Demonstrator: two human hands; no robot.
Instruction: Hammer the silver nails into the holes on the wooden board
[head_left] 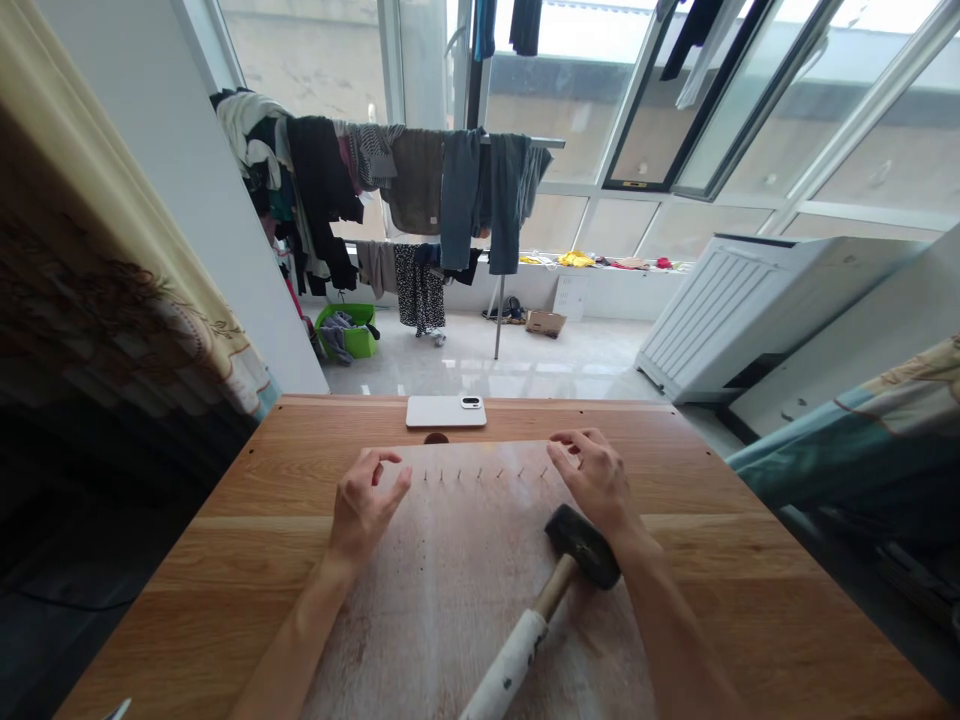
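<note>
A pale wooden board [465,580] lies on the table with a row of several thin nails [480,473] standing up near its far edge, some of them tilted. At the left end of that row is my left hand [364,502], its thumb and fingers curved but apart, holding nothing. My right hand [592,478] rests by the board's far right corner, fingers bent with a gap to the thumb and nothing visible between them. A hammer [581,546] with a black head and a white-wrapped handle lies slanted on the board, its head close to my right wrist.
Beyond the board, a white phone [442,412] lies near the far edge of the wooden table [262,500]. A dark round spot [436,438] sits between them. Farther off are a rack of clothes [420,180], a green basket [360,342] and a white cabinet-like unit [720,310].
</note>
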